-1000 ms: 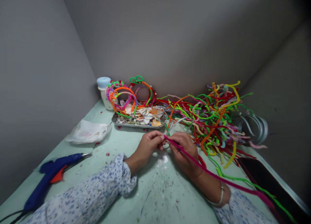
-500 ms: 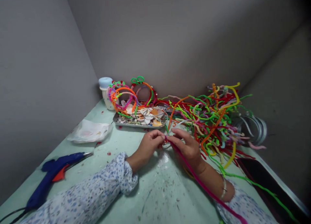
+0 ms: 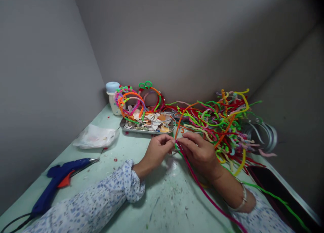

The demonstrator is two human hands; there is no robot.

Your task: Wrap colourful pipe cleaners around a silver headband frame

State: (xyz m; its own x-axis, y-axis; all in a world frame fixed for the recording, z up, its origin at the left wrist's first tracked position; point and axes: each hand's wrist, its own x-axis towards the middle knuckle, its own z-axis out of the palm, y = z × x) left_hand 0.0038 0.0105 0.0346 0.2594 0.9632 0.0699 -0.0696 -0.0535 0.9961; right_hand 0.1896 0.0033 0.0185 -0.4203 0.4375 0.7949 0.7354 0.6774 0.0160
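My left hand (image 3: 160, 151) is closed in a pinch at the join of several pipe cleaners above the middle of the table. A magenta pipe cleaner (image 3: 193, 175) runs from my fingertips down to the lower right. From the same spot an orange pipe cleaner (image 3: 180, 120) rises and a green one (image 3: 181, 154) shows just below. My right hand (image 3: 202, 154) faces the left, its fingertips closed around the base of the magenta strand. A thin pale band under my fingers is mostly hidden.
A shallow metal tray (image 3: 141, 131) of shells stands behind, with pipe-cleaner headbands (image 3: 130, 101) and a blue-lidded jar (image 3: 115, 99). At left lie a glue gun (image 3: 54, 185) and a plastic bag (image 3: 97, 137). Right are a pipe-cleaner heap (image 3: 225, 121), metal bands (image 3: 269, 137) and a dark phone-like slab (image 3: 275, 189).
The magenta strand has swung off my right wrist and now hangs left of it. My right hand has shifted slightly right; the whole view has moved a little.
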